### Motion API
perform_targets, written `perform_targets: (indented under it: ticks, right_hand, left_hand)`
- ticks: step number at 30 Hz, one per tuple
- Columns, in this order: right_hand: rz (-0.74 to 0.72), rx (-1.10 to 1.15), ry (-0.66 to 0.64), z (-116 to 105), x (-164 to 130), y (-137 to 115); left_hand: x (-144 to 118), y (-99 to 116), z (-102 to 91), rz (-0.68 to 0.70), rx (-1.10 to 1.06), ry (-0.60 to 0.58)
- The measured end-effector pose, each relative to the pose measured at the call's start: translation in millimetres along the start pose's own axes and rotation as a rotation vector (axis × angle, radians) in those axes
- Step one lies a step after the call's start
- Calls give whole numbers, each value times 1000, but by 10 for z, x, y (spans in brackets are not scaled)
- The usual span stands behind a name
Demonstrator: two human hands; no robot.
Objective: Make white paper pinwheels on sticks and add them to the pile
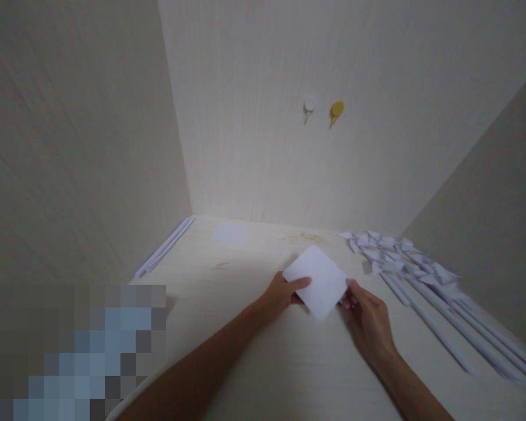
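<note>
Nearest, at lower left, sat a pixelated patch (74, 354), contents unreadable. Both bare forearms reached forward over the pale desk (289, 362), converging on a white paper square (318, 280) held just above the surface near the desk's middle. No writing, label or brand visible on the sheet or anywhere else in view. Left hand (280, 297) came in from lower left, thumb laid flat across the sheet's left corner, fingers tucked beneath, pinching it. Right hand (368, 318) came in from lower right, wrist bent slightly, thumb and fingertips closed on the sheet's right corner. The square sat turned like a diamond between the two hands. To the right, long white paper rolls (460, 330) lay side by side, running toward the near right edge; farther along, a heap of folded paper pieces (398, 251) lay at their far ends. Farther left, paper strips (164, 247) lay along the left wall. A flat sheet (231, 233) lay near the back. On the rear wall, a white hook (309, 107) and a yellow hook (336, 110) hung just beside each other.
</note>
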State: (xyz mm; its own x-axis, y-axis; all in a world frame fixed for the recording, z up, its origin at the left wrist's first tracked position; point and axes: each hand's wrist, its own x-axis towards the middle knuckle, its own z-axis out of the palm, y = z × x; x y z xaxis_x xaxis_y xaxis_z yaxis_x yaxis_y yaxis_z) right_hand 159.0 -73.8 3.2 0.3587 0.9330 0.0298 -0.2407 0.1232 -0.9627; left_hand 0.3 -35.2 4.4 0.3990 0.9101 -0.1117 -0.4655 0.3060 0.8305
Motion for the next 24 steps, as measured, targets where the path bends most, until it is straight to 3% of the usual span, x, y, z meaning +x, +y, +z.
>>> perform_targets:
  ticks: [2, 5, 9, 12, 16, 19, 22, 24]
  right_hand:
    - [-134, -247, 63, -66, 73, -41]
    - [-243, -667, -31, -168, 224, -101]
    - [-379, -1087, -161, -276, 421, -130]
    - [-338, -1279, -227, -325, 512, -99]
    - [-292, -1377, -308, -336, 542, -21]
    - [-304, -1379, -281, -345, 541, 18]
    - [-295, -1268, -190, -370, 540, 2]
    - [-247, -1068, -135, -364, 508, -39]
  left_hand:
    - [22, 48, -20, 62, -101, 119]
    - [55, 121, -61, 138, -202, 271]
    - [81, 145, -88, 179, -206, 341]
    - [91, 119, -88, 185, -153, 359]
    - [92, 83, -101, 225, -11, 312]
    - [87, 74, -117, 239, 84, 288]
    - [79, 78, -118, 242, 96, 290]
    - [70, 83, -106, 243, 92, 261]
